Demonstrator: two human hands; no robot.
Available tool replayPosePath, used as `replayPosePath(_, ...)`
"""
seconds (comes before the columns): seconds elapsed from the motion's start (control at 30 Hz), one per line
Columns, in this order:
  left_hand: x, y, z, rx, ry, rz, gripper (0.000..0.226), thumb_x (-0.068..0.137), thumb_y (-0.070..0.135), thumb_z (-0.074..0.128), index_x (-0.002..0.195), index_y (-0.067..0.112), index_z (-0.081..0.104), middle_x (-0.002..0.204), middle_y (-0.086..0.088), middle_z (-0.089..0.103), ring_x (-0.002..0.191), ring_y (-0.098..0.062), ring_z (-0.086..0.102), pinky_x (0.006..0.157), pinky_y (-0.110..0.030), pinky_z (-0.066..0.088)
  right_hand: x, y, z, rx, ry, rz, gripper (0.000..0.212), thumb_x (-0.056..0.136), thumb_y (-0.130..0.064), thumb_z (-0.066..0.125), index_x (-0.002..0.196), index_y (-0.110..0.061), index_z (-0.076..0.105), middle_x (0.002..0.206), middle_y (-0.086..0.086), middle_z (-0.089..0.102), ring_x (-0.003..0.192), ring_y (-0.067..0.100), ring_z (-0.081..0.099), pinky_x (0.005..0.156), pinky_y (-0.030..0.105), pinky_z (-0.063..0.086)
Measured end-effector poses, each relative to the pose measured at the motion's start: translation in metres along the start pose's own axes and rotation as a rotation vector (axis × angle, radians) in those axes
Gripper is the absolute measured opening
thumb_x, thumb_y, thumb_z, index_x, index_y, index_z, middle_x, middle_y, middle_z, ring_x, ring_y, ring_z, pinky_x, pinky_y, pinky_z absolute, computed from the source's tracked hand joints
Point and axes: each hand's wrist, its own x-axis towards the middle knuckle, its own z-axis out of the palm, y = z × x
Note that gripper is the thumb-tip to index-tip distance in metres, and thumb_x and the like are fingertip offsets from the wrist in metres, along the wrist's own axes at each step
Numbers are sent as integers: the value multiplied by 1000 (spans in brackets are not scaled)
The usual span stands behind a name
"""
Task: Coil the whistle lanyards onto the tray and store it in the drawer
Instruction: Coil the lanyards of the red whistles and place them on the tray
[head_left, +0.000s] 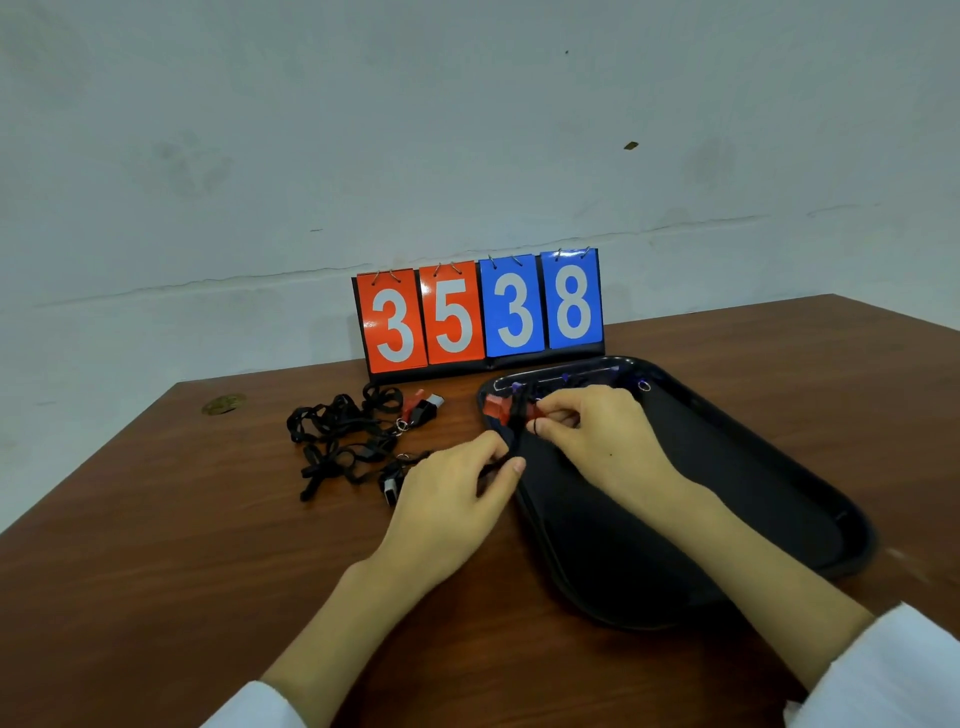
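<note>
A black oval tray (769, 488) lies on the right of the brown table. At its far left corner sits a red whistle (497, 407) with a black lanyard (517, 431) running down from it. My right hand (592, 431) pinches that lanyard beside the whistle. My left hand (457, 483) pinches the lower end of the same lanyard at the tray's left rim. To the left, a tangle of black lanyards (343, 436) lies on the table with a red-and-black whistle (423, 408) and a black whistle (392, 480).
A flip scoreboard (480, 312) reading 3538 stands at the table's back edge, just behind the tray. A round brass grommet (223, 404) sits in the tabletop at the far left. A pale wall rises behind the table.
</note>
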Motion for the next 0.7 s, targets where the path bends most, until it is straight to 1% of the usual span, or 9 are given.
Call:
replayPosePath(0.1, 2, 0, -3, 1, 44, 15, 28, 90, 49, 41, 81, 27, 56, 67, 6, 57, 66, -8, 55, 58, -32, 46, -1, -1, 2, -100, -81, -97, 20, 87, -26, 61, 105, -23, 69, 91, -7, 69, 80, 3, 55, 81, 27, 50)
replayPosePath(0.17, 4, 0, -6, 7, 73, 15, 26, 89, 48, 48, 80, 26, 60, 67, 8, 57, 67, -8, 54, 57, -28, 45, -2, -2, 2, -139, -165, -181, 20, 87, -26, 61, 106, -23, 69, 91, -6, 69, 79, 3, 56, 80, 25, 50)
replayPosePath(0.23, 6, -2, -10, -15, 83, 18, 22, 86, 43, 57, 79, 23, 65, 69, 9, 59, 69, -8, 55, 57, -26, 46, -3, -3, 4, -147, -245, -275, 20, 87, -25, 63, 105, -22, 70, 90, -5, 70, 76, 2, 56, 76, 18, 47)
replayPosePath(0.3, 8, -4, -14, -43, 77, 9, 25, 81, 43, 61, 78, 19, 68, 71, 8, 61, 69, -9, 57, 60, -27, 48, -5, -5, 5, -117, -279, -337, 18, 84, -23, 66, 101, -19, 72, 80, -10, 67, 67, -2, 52, 67, 8, 39)
replayPosePath(0.37, 10, -7, -18, -96, 85, -51, 22, 78, 40, 67, 74, 18, 70, 70, 5, 63, 69, -10, 59, 62, -28, 49, -8, -8, 4, -46, -300, -338, 17, 81, -20, 69, 97, -15, 73, 68, -20, 56, 62, -6, 51, 61, 5, 38)
replayPosePath(0.43, 13, -9, -23, -202, 74, -159, 17, 75, 35, 73, 70, 19, 71, 67, 4, 65, 68, -8, 60, 63, -25, 49, -9, -10, 3, 61, -327, -316, 17, 80, -16, 71, 96, -12, 74, 67, -24, 52, 66, -13, 53, 63, 3, 40)
replayPosePath(0.5, 14, -11, -25, -293, 37, -248, 16, 73, 35, 74, 67, 20, 71, 67, 4, 68, 69, -7, 62, 67, -23, 49, -9, -11, 2, 124, -367, -296, 19, 79, -15, 71, 98, -12, 73, 71, -24, 55, 69, -15, 55, 65, 3, 42)
replayPosePath(0.57, 16, -14, -27, -348, -18, -292, 17, 73, 35, 73, 64, 20, 71, 67, 3, 69, 68, -9, 64, 69, -24, 50, -9, -11, 3, 177, -415, -268, 19, 79, -15, 71, 98, -13, 73, 75, -21, 60, 72, -11, 58, 68, 5, 45)
replayPosePath(0.7, 16, -14, -29, -466, -128, -338, 19, 74, 35, 66, 61, 22, 68, 60, 8, 67, 60, -2, 62, 63, -13, 49, -9, -11, 3, 264, -471, -231, 16, 79, -14, 71, 95, -15, 74, 81, -18, 67, 79, -3, 63, 76, 14, 51)
